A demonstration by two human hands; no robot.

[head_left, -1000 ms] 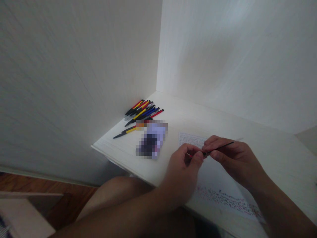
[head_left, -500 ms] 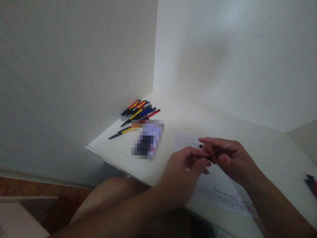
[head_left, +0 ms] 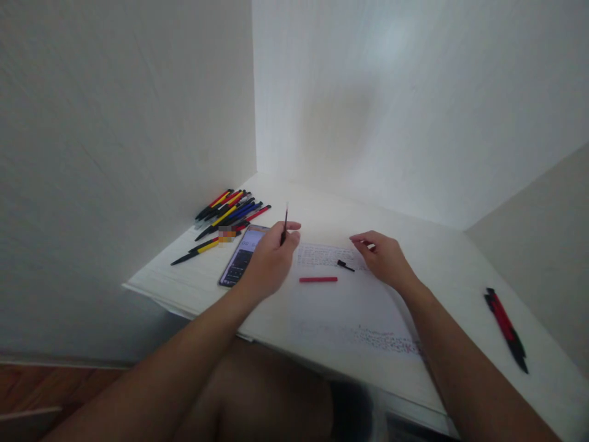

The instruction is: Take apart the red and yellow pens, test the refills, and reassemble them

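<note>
My left hand (head_left: 269,261) is pinched on a thin dark pen refill (head_left: 286,223) that it holds upright above the desk. My right hand (head_left: 384,258) rests on the paper sheet (head_left: 350,301), its fingers curled round something small that I cannot make out. Between the hands lie a red pen barrel (head_left: 318,280) and a small black pen piece (head_left: 345,265) on the paper. A phone (head_left: 239,261) lies just left of my left hand.
A heap of several coloured pens (head_left: 230,212) lies at the back left by the wall, with one yellow and black pen (head_left: 196,250) apart from it. Two red and black pens (head_left: 505,326) lie at the right of the white desk (head_left: 442,245). Walls close in the desk.
The hands were together on one pen and have drawn apart. The left hand now holds the refill up alone, and the red barrel and black piece lie on the paper. The view swung right.
</note>
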